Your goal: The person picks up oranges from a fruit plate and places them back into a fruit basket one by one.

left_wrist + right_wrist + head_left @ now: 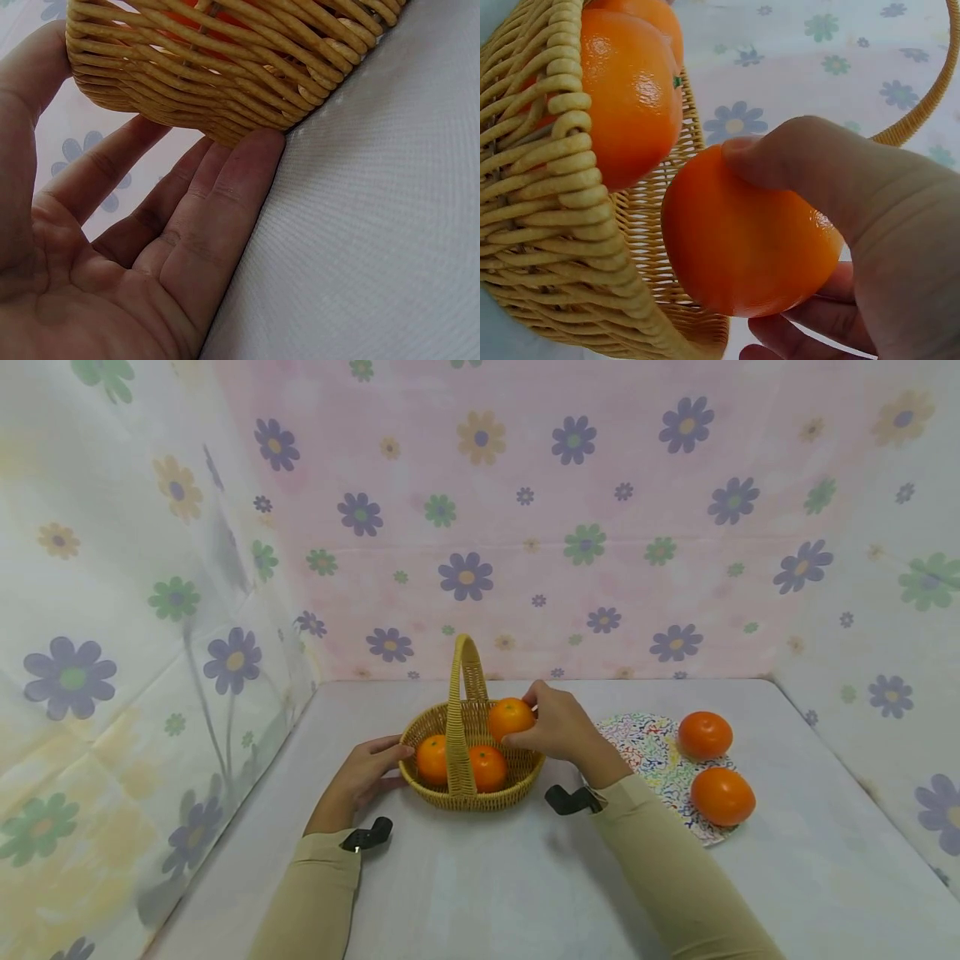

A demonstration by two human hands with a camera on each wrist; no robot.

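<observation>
A yellow wicker basket with a tall arched handle stands on the table, two oranges lying inside it. My left hand holds the basket at its left end, thumb at the rim and fingers against the lower outer wall, as the left wrist view shows close up. Over the right part of the basket, my right hand grips another orange between thumb and fingers. That fruit hangs above the rim in the head view, beside the handle.
To the right lies a plate with a colourful squiggle pattern, bearing two more orange fruits. Flower-printed cloth hangs behind and along both sides of the white table.
</observation>
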